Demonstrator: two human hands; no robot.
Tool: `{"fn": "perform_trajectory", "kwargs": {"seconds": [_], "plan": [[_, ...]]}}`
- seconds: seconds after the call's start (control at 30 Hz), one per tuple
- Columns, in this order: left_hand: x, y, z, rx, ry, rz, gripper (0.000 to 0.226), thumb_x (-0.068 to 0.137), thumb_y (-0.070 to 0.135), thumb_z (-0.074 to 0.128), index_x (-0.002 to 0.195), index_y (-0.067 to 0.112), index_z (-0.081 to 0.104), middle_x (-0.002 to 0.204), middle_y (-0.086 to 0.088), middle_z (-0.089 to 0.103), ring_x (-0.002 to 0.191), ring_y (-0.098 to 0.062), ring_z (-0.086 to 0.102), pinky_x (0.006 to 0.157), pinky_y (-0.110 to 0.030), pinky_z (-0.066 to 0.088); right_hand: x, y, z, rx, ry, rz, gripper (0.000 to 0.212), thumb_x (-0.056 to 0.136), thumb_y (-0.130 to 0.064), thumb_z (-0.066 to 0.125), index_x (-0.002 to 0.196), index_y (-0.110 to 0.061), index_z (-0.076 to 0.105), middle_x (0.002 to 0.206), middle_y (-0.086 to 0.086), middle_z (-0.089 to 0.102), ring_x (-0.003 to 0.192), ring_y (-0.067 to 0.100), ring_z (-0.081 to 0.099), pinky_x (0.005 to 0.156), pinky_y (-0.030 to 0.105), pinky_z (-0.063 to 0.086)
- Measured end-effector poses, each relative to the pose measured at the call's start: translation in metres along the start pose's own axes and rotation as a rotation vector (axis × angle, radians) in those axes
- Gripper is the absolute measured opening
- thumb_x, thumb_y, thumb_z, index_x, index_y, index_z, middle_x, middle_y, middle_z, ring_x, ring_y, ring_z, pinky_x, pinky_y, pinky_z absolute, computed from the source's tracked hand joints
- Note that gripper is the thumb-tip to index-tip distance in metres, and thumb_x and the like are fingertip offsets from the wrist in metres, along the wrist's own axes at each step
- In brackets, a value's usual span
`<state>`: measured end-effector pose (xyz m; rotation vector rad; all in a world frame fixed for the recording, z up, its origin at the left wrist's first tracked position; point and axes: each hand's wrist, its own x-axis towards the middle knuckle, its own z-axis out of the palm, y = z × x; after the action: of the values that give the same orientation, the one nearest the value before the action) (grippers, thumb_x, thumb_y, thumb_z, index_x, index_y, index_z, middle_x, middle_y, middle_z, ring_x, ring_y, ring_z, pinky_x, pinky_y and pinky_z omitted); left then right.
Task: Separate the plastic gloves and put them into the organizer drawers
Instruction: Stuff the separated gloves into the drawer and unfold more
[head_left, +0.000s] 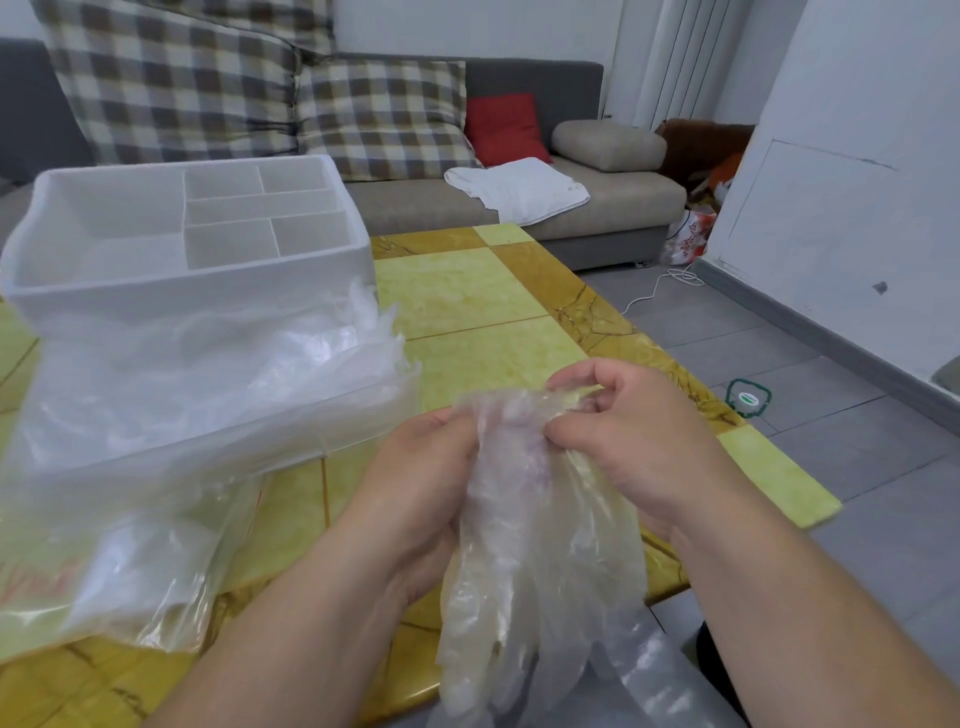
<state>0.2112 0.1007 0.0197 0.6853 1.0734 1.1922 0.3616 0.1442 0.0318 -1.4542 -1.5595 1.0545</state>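
Found plastic gloves (524, 561) clasped in left grip (415, 483), cuff edge pinched by right grip (618, 431). Judged featherlight, limp, clingy; advise peeling one layer at cuff between grips

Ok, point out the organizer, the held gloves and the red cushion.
organizer (156, 300), head view, front wall.
held gloves (524, 525), head view, middle of bunch.
red cushion (503, 127), head view, centre.

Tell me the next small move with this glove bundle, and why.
Probably the right hand should peel one layer off the clumped gloves while the left hand holds the rest: both pinch the bundle's top end, its finger ends dangle, and the open drawer beside them already holds loose plastic.
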Motion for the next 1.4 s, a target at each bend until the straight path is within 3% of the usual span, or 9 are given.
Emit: {"fn": "perform_trajectory", "kwargs": {"seconds": [0.2,0.4,0.53,0.77,0.9,1.1,1.2,1.3,1.4], "plan": [[-0.008,0.004,0.003,-0.011,-0.077,-0.001,0.07,0.07,0.062,0.063,0.103,0.002,0.077,0.106,-0.02,0.074,0.098,-0.034,0.072,0.094,-0.045,0.055,-0.002,-0.002,0.0,-0.066,0.05,-0.022,0.038,0.07,-0.001,0.076,0.097,-0.026,0.069,0.077,-0.003,0.056,0.059,0.007,0.053,0.044,0.009,0.036],[-0.009,0.0,0.007,0.152,0.024,0.097,0.017,0.086,0.01,0.067,0.09,-0.005,0.074,0.092,-0.026,0.074,0.084,-0.036,0.073,0.076,-0.038,0.056,-0.001,0.002,0.002,-0.109,0.051,-0.037,0.036,0.07,-0.007,0.077,0.098,-0.028,0.068,0.068,-0.007,0.05,0.042,0.001,0.044,0.045,0.014,0.033],[-0.007,0.001,0.004,0.17,0.092,0.115,0.026,0.094,-0.002,0.053,0.08,-0.003,0.075,0.087,-0.025,0.074,0.07,-0.029,0.071,0.061,-0.028,0.054,0.003,0.002,-0.006,-0.073,0.023,-0.007,0.038,0.069,-0.003,0.08,0.097,-0.026,0.07,0.069,-0.002,0.056,0.049,0.005,0.05,0.05,0.015,0.038],[-0.008,0.018,-0.01,0.258,0.029,0.201,0.032,0.098,0.005,0.051,0.086,0.005,0.08,0.095,-0.033,0.071,0.082,-0.038,0.068,0.079,-0.042,0.051,0.015,0.015,-0.046,-0.041,-0.036,0.079,0.04,0.074,0.006,0.079,0.106,-0.016,0.07,0.076,0.005,0.069,0.072,0.018,0.067,0.08,0.043,0.053],[-0.013,0.023,-0.011,0.326,-0.109,0.204,0.033,0.1,0.007,0.047,0.092,0.005,0.079,0.092,-0.027,0.074,0.092,-0.044,0.07,0.088,-0.047,0.053,0.01,0.007,-0.046,0.218,-0.281,-0.009,0.079,0.063,-0.014,0.084,0.136,-0.027,0.056,0.122,-0.005,0.069,0.111,0.01,0.066,0.1,0.029,0.046],[-0.016,0.028,-0.02,0.528,-0.161,0.304,0.033,0.103,0.011,0.048,0.093,0.014,0.079,0.086,-0.015,0.077,0.077,-0.023,0.071,0.074,-0.03,0.054,0.01,0.008,-0.04,0.363,-0.401,-0.045,0.037,0.064,-0.004,0.084,0.099,0.001,0.073,0.095,0.016,0.075,0.083,0.026,0.071,0.072,0.03,0.06],[-0.012,0.03,-0.025,0.718,-0.04,0.421,0.031,0.104,0.016,0.048,0.09,0.012,0.076,0.084,-0.025,0.07,0.07,-0.024,0.059,0.069,-0.032,0.044,0.018,0.013,-0.044,0.424,-0.263,-0.042,0.05,0.052,-0.005,0.091,0.093,0.01,0.067,0.083,0.018,0.069,0.069,0.026,0.065,0.06,0.028,0.057],[-0.012,0.032,-0.022,0.771,-0.016,0.493,0.034,0.105,0.015,0.047,0.089,0.018,0.076,0.083,-0.02,0.07,0.068,-0.027,0.065,0.063,-0.032,0.052,0.022,0.019,-0.047,0.452,-0.25,-0.052,0.066,0.052,-0.033,0.096,0.103,0.0,0.069,0.099,0.015,0.071,0.083,0.034,0.063,0.072,0.032,0.055],[-0.016,0.034,-0.017,0.761,-0.073,0.513,0.037,0.105,0.015,0.044,0.092,0.022,0.078,0.081,-0.014,0.073,0.075,-0.032,0.069,0.071,-0.039,0.055,0.016,0.021,-0.045,0.388,-0.493,-0.045,0.081,0.047,-0.04,0.098,0.114,-0.004,0.071,0.117,0.018,0.071,0.108,0.032,0.069,0.09,0.039,0.057]]}}
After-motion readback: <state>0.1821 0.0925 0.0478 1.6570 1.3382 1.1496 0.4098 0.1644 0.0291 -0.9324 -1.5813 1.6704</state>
